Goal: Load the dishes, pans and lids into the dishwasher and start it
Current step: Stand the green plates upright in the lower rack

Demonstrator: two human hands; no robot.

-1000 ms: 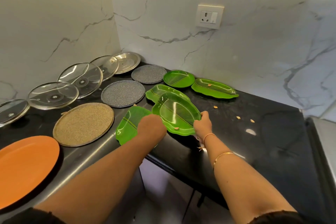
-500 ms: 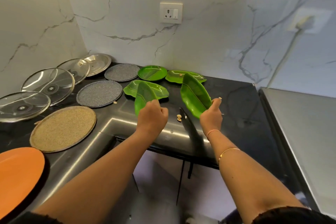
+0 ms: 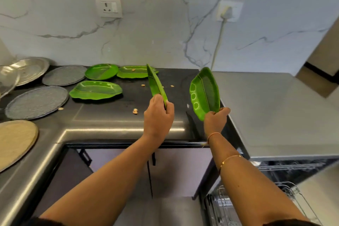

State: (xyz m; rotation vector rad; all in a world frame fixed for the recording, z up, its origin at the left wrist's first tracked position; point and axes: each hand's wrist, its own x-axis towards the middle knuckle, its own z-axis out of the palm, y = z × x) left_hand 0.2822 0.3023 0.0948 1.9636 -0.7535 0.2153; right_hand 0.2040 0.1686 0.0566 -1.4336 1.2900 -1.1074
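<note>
The head view looks down on a black L-shaped desk (image 3: 110, 117) set against a marbled wall (image 3: 165, 38).

Near the centre of the frame the left hand (image 3: 158, 115) grips the lower end of the left plate (image 3: 156, 83). This green leaf-shaped dish stands upright and edge-on to the camera, raised off the desk. The fingers (image 3: 169, 109) are curled round its rim and pressed together.

Right of centre the right hand (image 3: 215, 119) pinches the bottom tip of the right plate (image 3: 204, 91). This second leaf dish is held upright with its ribbed face turned toward the left hand. The thumb lies on top and the other fingers are curled beneath. The two plates are apart, and the right one is over the desk's right end, beside the dishwasher (image 3: 275, 112). A bangle (image 3: 230, 158) circles the right forearm.

Three more green plates (image 3: 95, 90) lie flat on the desk toward the upper left, two of them at the wall. Left of them lie two grey plates (image 3: 36, 102), a steel plate (image 3: 30, 69) and, cut by the left edge, a glass lid (image 3: 8, 79). A tan plate (image 3: 14, 141) sits at the left edge lower down. Crumbs (image 3: 135, 111) are scattered on the desk near the left hand.

The dishwasher fills the right of the frame, open, with a wire rack (image 3: 293, 194) showing at lower right below the right forearm. On the wall are a socket (image 3: 108, 6) and, right of it, a plug (image 3: 228, 12) with its cable hanging down.
</note>
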